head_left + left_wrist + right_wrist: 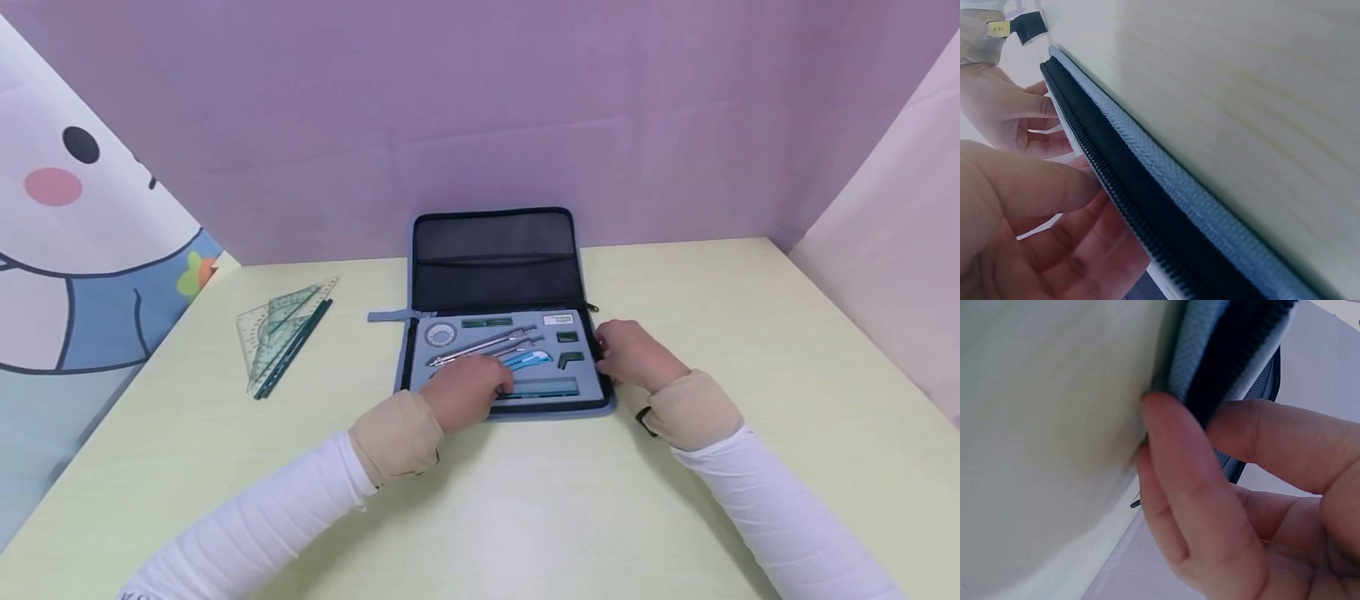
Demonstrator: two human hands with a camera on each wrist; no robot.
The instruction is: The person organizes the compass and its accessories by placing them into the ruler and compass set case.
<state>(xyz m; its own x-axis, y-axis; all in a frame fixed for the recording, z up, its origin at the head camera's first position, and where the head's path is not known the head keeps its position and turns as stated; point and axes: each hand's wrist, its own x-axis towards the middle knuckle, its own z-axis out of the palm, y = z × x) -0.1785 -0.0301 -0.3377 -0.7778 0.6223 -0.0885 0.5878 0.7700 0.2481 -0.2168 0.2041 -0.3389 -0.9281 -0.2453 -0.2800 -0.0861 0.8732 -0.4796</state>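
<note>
An open zippered drawing-set case (495, 291) lies at the back of the table, its dark lid leaning upward. My left hand (467, 390) is over the front of its grey tray, fingers bent, beside a flat clear ruler (546, 387). In the left wrist view its thumb (1054, 184) is close to the zipped rim (1147, 181); whether it pinches anything is hidden. My right hand (633, 354) grips the case's right edge, thumb and fingers on either side of the blue rim (1200, 353). A compass (487, 342) and a blue utility knife (529, 359) sit in the tray.
Clear set squares (279, 321) and dark pencils (295, 350) lie on the table (360, 350) to the left. The tray also holds a round disc (440, 334), an eraser (557, 320) and a small green sharpener (567, 337). A purple backdrop (495, 125) stands behind.
</note>
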